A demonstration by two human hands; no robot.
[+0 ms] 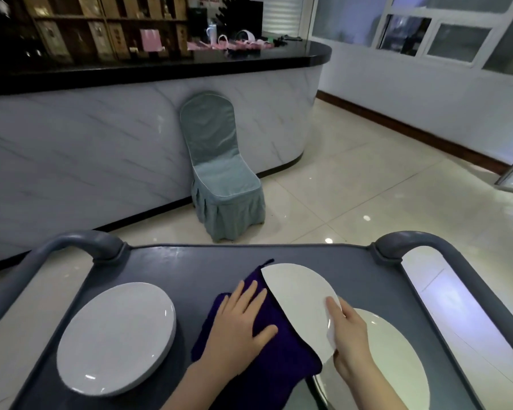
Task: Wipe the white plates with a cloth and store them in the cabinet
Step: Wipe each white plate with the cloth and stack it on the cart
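One white plate (pixel 299 294) is held tilted above the tabletop (pixel 190 270), pinched at its rim by the right hand (pixel 350 338), thumb on its face. The purple cloth (pixel 285 359) is pressed to it by the left hand (pixel 240 324), fingers spread flat. A plate stack (pixel 116 338) is seen at left and another plate (pixel 397 359) under the right hand.

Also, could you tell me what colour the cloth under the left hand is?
Dark purple; the cloth shows best in the head view.

Plates (pixel 116 338) left, cloth (pixel 267 344) centre, on cart (pixel 190 261)
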